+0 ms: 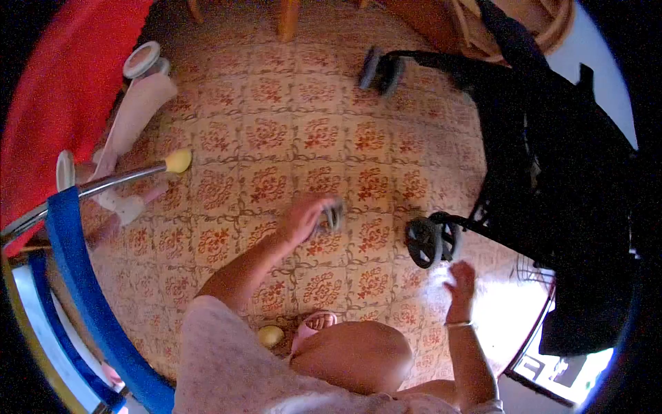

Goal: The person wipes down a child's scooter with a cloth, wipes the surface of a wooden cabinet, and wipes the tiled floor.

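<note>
My left hand reaches out over the patterned floor, its fingers closed around a small grey, ring-like thing. Motion blurs that thing, so its exact kind is unclear. My right hand is raised at the right with fingers apart and nothing in it. Just beyond it stands the double wheel of a black stroller. Whether the fingers touch the wheel cannot be made out. Below, my bent knee and a pink sandal show.
At left are a blue-strapped chair with a yellow-capped metal leg, a pale pink wheeled object and red cloth. A yellow rounded thing lies by my foot. Wooden furniture stands at the back.
</note>
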`<state>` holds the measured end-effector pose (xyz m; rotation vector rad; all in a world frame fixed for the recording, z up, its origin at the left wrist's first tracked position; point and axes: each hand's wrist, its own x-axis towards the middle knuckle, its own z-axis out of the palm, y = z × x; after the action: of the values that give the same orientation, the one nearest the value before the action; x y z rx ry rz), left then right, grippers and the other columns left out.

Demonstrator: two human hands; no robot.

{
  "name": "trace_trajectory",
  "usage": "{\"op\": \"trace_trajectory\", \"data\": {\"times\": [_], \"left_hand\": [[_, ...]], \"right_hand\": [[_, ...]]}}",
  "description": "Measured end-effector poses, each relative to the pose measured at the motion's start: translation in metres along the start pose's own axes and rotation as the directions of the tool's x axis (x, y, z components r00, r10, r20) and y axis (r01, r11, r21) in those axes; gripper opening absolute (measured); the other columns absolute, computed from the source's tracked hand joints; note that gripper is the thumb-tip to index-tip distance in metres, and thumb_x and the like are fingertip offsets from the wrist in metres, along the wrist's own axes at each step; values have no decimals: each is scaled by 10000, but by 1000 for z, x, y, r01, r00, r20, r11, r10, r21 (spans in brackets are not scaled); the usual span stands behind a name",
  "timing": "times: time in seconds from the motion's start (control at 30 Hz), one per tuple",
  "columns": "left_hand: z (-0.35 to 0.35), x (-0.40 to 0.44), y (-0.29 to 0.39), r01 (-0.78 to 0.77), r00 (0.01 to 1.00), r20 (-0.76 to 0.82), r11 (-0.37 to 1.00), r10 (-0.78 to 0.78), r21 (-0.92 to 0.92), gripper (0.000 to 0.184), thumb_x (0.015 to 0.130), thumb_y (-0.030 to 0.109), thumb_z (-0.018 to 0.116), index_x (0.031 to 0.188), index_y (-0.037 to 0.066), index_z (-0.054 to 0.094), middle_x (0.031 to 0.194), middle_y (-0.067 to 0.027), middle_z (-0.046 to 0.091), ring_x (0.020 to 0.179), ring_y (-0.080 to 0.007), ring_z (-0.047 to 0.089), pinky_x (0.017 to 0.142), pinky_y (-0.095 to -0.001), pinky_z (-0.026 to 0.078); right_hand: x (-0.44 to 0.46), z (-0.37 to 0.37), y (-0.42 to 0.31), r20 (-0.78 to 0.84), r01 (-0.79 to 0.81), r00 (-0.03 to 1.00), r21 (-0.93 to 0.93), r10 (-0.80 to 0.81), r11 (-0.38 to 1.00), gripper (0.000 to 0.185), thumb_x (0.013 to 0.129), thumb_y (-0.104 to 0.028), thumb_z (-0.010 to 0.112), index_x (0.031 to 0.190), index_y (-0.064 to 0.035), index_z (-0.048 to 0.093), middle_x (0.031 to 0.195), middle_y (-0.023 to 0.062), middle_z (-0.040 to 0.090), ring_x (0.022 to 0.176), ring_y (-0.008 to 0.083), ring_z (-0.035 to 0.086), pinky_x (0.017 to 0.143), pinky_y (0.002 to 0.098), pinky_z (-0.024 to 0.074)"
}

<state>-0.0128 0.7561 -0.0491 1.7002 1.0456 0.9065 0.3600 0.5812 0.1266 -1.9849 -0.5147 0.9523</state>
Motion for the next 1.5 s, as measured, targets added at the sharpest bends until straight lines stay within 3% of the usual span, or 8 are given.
{"op": "trace_trajectory", "data": {"times": [0.13,0.27,0.7,1.1,1.23,1.3,1.4,1.5], "left_hand": [[-116,34,25,259,893,-408,959,-191,117,287,917,-43,468,1143,46,619,1048,-142,651,937,-225,644,837,-368,507],[-219,58,-14,277,706,-709,923,-7,266,296,894,-61,466,1140,26,603,1090,-164,622,1027,-254,603,905,-360,449],[-284,144,-170,691,553,-831,526,55,495,565,944,320,518,1406,31,369,1327,-226,490,1193,-396,476,966,-529,394],[-116,225,-66,-282,957,187,866,222,413,282,870,53,590,1142,121,619,1220,-137,587,1121,-347,562,933,-432,476],[-163,281,-70,393,793,-597,850,-120,351,242,925,48,540,1164,30,577,1111,-158,621,1005,-342,608,853,-407,497],[-194,326,-149,75,705,-627,844,332,531,262,952,91,520,1188,-21,542,1045,-189,618,923,-352,610,825,-408,494],[-186,376,-139,558,667,-703,791,-248,250,370,959,202,529,1239,-38,502,1091,-219,584,989,-348,582,878,-437,472],[-168,404,-198,407,705,-595,466,387,786,433,965,283,506,1270,-24,485,1197,-207,550,1134,-330,527,968,-464,432]], "right_hand": [[7,114,-15,386,404,863,-137,-327,904,439,946,-81,536,1366,-24,420,1282,109,539,1185,230,528,936,337,454],[92,201,-11,735,918,356,-390,-578,69,538,974,-255,512,1443,-58,337,1471,190,354,1383,306,317,1116,402,278],[167,308,4,367,528,692,-844,-621,90,605,979,-389,355,1505,-111,246,1568,128,208,1456,308,155,1158,500,110],[168,306,-5,360,517,758,-840,-544,164,610,949,-392,405,1470,-85,326,1554,140,247,1437,344,203,1147,528,119],[167,304,-7,373,531,745,-834,-553,153,614,936,-394,420,1465,-93,338,1545,143,268,1433,344,215,1148,527,124],[167,305,-6,355,535,744,-824,-566,187,616,926,-397,431,1460,-102,348,1539,140,281,1430,344,220,1148,531,132],[168,306,-5,354,532,745,-827,-565,183,617,928,-414,430,1459,-110,351,1535,142,287,1429,343,222,1147,533,135],[168,306,-4,357,533,746,-826,-562,183,611,936,-418,422,1458,-110,353,1531,146,294,1430,346,220,1148,534,130]]}}
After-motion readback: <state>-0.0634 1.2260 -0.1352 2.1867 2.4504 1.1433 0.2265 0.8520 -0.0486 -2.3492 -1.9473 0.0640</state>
